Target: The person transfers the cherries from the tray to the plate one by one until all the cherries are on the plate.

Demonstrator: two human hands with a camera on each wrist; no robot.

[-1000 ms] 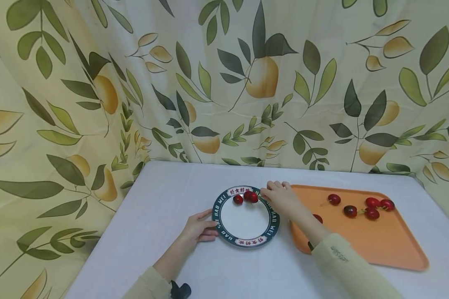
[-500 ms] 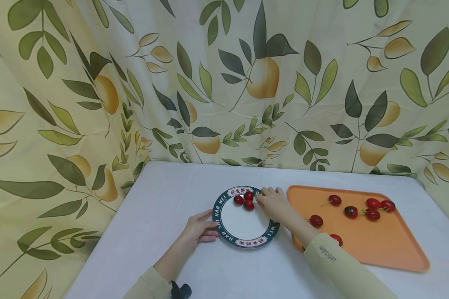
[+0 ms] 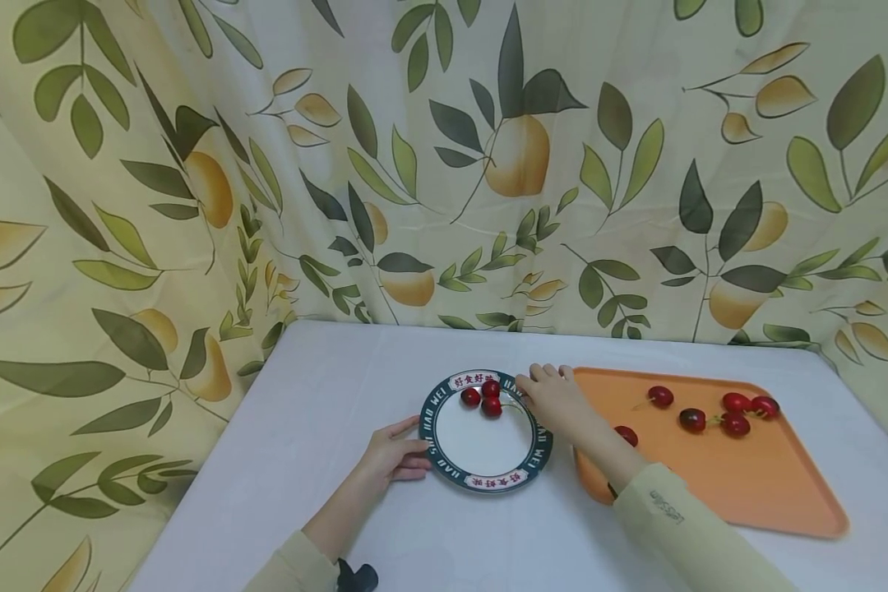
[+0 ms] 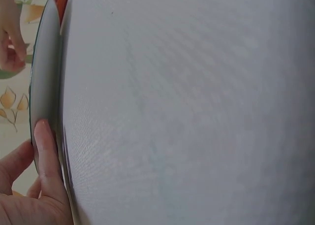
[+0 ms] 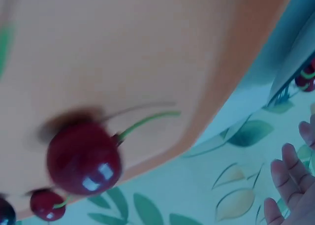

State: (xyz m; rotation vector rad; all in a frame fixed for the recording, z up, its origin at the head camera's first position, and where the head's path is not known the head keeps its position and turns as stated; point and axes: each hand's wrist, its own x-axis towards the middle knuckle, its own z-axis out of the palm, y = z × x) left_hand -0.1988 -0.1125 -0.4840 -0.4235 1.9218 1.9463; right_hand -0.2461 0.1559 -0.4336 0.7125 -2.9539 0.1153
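A white plate (image 3: 481,448) with a dark green lettered rim lies on the table, bearing three red cherries (image 3: 492,407) near its far edge. My left hand (image 3: 394,452) holds the plate's left rim; in the left wrist view its fingers (image 4: 45,141) reach under the plate's edge, thumb at the rim. Over the right rim hovers my right hand (image 3: 558,403), its fingers loosely bent. The right wrist view shows these fingers (image 5: 290,178) apart, with nothing visible between them. The nearest cherry's pale stem points toward this hand.
To the right lies an orange tray (image 3: 770,493) with several cherries (image 3: 692,419) on it; the right forearm covers its left part. A patterned curtain (image 3: 444,164) hangs behind the white table (image 3: 340,362). Something black (image 3: 358,575) shows beside the left sleeve.
My right hand moved left over the plate, then drew back right. One cherry shifted slightly nearer on the plate and was let go. The left hand has stayed on the rim.
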